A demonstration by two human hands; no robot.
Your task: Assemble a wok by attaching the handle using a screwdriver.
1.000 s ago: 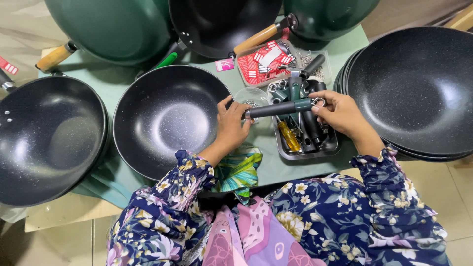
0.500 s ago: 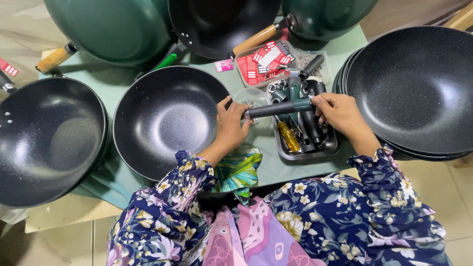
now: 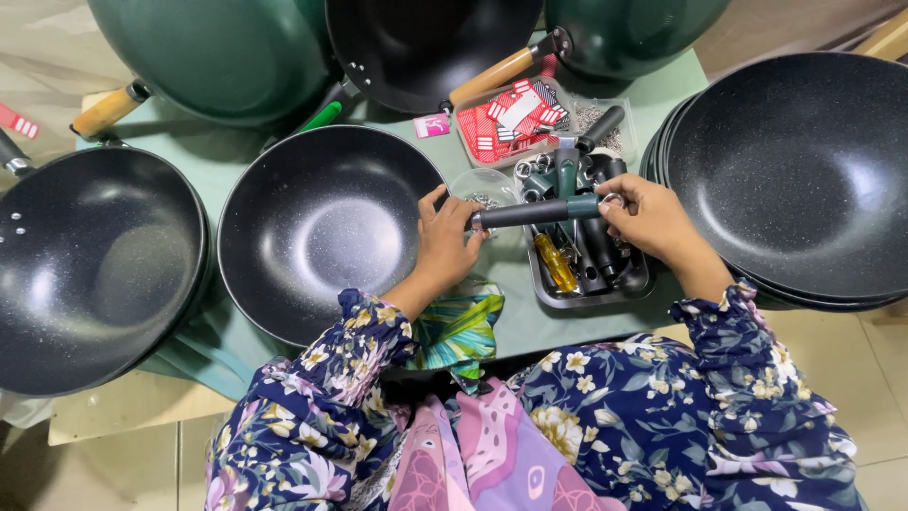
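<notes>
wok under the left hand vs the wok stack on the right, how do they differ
The middle wok lies single on the green table; the right stack holds several nested woks. The left hand rests at the middle wok's rim, while no hand touches the stack. The stack runs off the table's edge; the middle wok sits fully on it. Both are black and speckled inside.

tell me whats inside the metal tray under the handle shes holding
The metal tray holds a yellow-handled screwdriver and several dark pan handles. The held handle and the right hand cover part of it, so the rest cannot be seen.
</notes>
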